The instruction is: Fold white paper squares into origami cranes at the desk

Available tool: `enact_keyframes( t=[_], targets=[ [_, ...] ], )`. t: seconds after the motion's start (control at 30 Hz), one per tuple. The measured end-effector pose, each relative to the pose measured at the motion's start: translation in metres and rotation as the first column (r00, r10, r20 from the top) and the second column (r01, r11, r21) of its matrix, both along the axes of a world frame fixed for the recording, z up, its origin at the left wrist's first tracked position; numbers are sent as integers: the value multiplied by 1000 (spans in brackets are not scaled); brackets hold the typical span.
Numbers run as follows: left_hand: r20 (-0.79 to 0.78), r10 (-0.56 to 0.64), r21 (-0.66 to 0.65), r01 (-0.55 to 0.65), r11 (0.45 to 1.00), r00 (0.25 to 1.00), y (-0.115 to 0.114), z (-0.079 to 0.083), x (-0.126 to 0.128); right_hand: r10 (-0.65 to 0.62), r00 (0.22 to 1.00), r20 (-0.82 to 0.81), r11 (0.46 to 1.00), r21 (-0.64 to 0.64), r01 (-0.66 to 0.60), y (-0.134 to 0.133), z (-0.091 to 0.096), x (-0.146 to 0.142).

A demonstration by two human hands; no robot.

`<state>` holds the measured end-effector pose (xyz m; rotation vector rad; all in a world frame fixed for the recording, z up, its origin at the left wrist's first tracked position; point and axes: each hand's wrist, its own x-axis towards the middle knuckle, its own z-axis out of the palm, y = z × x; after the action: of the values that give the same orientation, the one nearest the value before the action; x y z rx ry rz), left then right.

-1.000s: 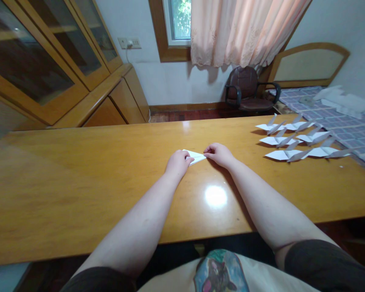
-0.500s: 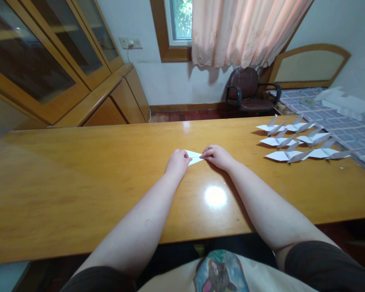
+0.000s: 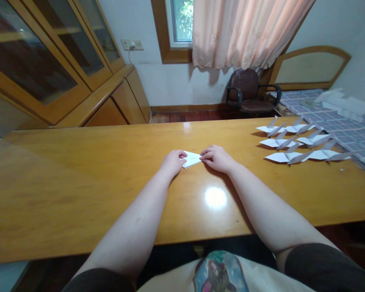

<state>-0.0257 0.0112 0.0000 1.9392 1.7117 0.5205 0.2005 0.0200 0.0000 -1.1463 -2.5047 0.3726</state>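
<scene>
A small folded white paper piece (image 3: 191,159) lies flat on the wooden table (image 3: 79,178), near its middle. My left hand (image 3: 172,161) is closed, pressing down on the paper's left end with curled fingers. My right hand (image 3: 216,157) is closed too, its fingertips pinching the paper's pointed right end. Most of the paper shows between the two hands.
Several finished white paper cranes (image 3: 295,142) stand in rows at the table's right side. A brown armchair (image 3: 247,95) stands beyond the table, a bed with a checked cover (image 3: 346,129) at the right, wooden glass-door cabinets (image 3: 48,69) at the left.
Both hands have edged slightly left and closer together on the paper; the paper has shifted a little left with them.
</scene>
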Motion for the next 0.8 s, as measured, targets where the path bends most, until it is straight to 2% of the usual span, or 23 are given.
enact_keyframes(
  t=[0.17,0.4,0.8],
  targets=[
    [31,-36,-26,37,999,999,1,0,-5,19,1000,5,1000,-12,-19,-3,4,0],
    [33,9,-41,-7,999,999,-1,3,-2,49,997,52,998,-46,-47,-11,10,-3],
    [-12,29,-67,-30,997,1000,0,4,4,182,964,192,978,-139,-157,-26,5,-25]
  ],
)
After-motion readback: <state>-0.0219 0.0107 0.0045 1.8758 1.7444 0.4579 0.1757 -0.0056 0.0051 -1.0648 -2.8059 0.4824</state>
